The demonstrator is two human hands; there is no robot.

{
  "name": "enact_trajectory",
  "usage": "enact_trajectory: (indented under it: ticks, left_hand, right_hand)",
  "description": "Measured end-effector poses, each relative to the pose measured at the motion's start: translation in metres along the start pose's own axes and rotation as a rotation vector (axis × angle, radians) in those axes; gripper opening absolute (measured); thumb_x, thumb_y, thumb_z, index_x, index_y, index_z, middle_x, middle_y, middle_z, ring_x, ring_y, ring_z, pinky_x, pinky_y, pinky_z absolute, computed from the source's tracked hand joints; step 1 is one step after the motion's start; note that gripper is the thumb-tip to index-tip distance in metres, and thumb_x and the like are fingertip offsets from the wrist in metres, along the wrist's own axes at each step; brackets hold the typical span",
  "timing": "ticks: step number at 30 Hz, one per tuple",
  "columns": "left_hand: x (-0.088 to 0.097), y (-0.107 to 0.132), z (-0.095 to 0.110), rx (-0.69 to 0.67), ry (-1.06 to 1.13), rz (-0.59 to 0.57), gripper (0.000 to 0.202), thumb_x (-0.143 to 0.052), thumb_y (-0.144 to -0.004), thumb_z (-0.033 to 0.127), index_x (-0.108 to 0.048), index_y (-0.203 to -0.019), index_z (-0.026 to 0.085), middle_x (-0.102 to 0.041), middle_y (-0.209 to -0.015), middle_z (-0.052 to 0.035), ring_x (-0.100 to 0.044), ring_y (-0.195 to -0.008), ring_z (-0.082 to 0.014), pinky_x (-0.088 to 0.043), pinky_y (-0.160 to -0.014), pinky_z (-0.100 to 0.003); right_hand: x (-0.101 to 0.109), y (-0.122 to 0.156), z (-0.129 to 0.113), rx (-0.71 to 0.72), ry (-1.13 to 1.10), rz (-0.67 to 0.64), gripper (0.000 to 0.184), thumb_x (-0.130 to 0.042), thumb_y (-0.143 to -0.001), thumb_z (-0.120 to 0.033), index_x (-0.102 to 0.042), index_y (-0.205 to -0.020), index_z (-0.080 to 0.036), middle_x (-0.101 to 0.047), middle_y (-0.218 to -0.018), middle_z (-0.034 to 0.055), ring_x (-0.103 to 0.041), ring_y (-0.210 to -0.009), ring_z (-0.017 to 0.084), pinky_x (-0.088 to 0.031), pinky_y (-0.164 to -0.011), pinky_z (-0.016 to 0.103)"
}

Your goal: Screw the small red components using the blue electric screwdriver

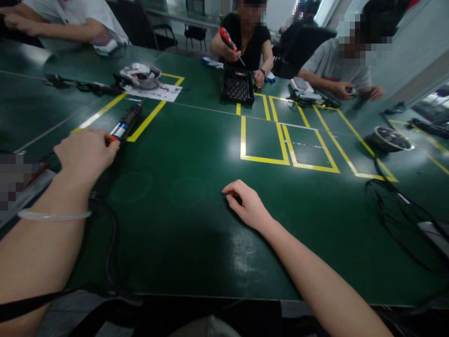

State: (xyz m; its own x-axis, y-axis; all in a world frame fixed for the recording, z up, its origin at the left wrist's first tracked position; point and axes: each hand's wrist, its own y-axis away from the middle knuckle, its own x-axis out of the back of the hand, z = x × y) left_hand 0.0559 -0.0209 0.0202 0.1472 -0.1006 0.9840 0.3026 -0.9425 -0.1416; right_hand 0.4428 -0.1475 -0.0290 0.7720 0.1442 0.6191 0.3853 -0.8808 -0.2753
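My left hand [86, 154] reaches out over the green table [196, 224] at the left and its fingers close on the near end of a black electric screwdriver [126, 122] with a blue and white label, which lies on the table across a yellow tape line. A clear band circles that wrist. My right hand [247, 203] rests on the table near the middle, fingers curled under, with nothing visible in them.
Yellow tape rectangles [289, 145] mark the table ahead. A black parts tray [237, 86] sits before a person holding a red screwdriver [228, 40]. A metal bowl [141, 76] on paper is far left, a fan [387, 139] and black cables [396, 210] at the right.
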Motion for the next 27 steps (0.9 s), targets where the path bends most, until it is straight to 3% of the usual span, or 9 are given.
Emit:
enact_trajectory:
  ticks: [13, 18, 23, 27]
  left_hand:
    - [0.005, 0.000, -0.005, 0.036, 0.065, -0.003, 0.067, -0.028, -0.095, 0.057, -0.061, -0.135, 0.015, -0.063, -0.123, -0.0262, -0.059, -0.109, -0.0461, -0.050, -0.084, -0.060]
    - [0.002, -0.002, -0.009, 0.006, 0.104, 0.015, 0.068, -0.039, -0.090, 0.065, -0.065, -0.133, 0.019, -0.066, -0.123, -0.0202, -0.061, -0.104, -0.0431, -0.052, -0.082, -0.057]
    - [0.006, -0.001, -0.005, -0.032, 0.110, 0.002, 0.062, -0.042, -0.091, 0.060, -0.067, -0.131, 0.019, -0.065, -0.126, -0.0185, -0.062, -0.105, -0.0424, -0.053, -0.081, -0.056]
    - [0.006, -0.001, -0.002, 0.015, 0.107, -0.022, 0.058, -0.046, -0.089, 0.060, -0.066, -0.127, 0.020, -0.066, -0.124, -0.0174, -0.062, -0.107, -0.0400, -0.053, -0.084, -0.055]
  right_hand:
    - [0.001, 0.000, -0.002, -0.010, 0.006, -0.010, 0.014, -0.050, -0.093, -0.013, -0.060, -0.099, -0.022, -0.061, -0.096, 0.0044, -0.060, -0.087, 0.016, -0.049, -0.082, 0.031]
    - [0.001, 0.000, -0.001, -0.005, 0.002, -0.016, 0.014, -0.050, -0.092, -0.013, -0.061, -0.099, -0.020, -0.061, -0.096, 0.0051, -0.060, -0.087, 0.017, -0.048, -0.082, 0.032]
    - [0.001, 0.000, -0.001, -0.001, -0.003, -0.019, 0.014, -0.050, -0.093, -0.013, -0.061, -0.100, -0.020, -0.061, -0.098, 0.0052, -0.060, -0.087, 0.017, -0.048, -0.082, 0.031]
    - [0.001, 0.000, -0.001, -0.003, 0.000, -0.015, 0.015, -0.050, -0.093, -0.013, -0.061, -0.100, -0.021, -0.061, -0.097, 0.0048, -0.060, -0.087, 0.017, -0.048, -0.082, 0.031]
